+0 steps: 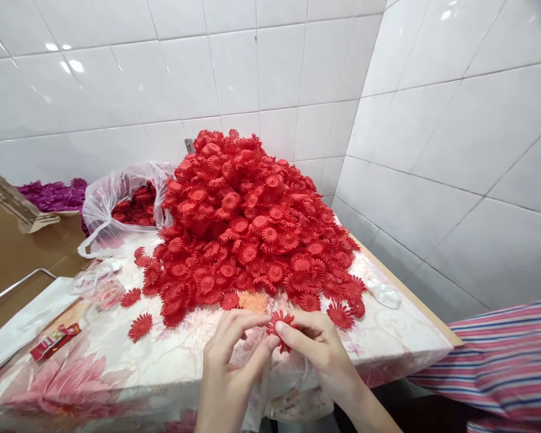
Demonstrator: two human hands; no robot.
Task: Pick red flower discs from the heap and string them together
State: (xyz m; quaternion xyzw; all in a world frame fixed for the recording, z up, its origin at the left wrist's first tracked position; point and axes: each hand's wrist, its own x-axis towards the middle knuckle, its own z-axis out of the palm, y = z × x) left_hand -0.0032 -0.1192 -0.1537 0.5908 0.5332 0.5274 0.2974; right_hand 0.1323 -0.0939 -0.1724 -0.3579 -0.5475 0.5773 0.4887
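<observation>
Near the table's front edge, a small red artificial flower [285,344] with narrow petals is held between both hands. My right hand [322,346] pinches it, thumb across its front. From the left, my left hand [234,352] has its thumb and forefinger closed at the petals' edge; exactly how its fingertips grip is partly hidden. Just beyond the hands rises a large heap of similar red flowers [247,222]. A patch of tiny orange grains [253,300] lies at the heap's foot.
At the left are a plastic bag [103,204] of darker red flowers, purple flowers [54,195], a cardboard box [36,252], a clear plastic container [100,291] and a red wrapper [55,341]. Tiled walls [433,150] meet behind the table. Striped cloth [500,361] is at right.
</observation>
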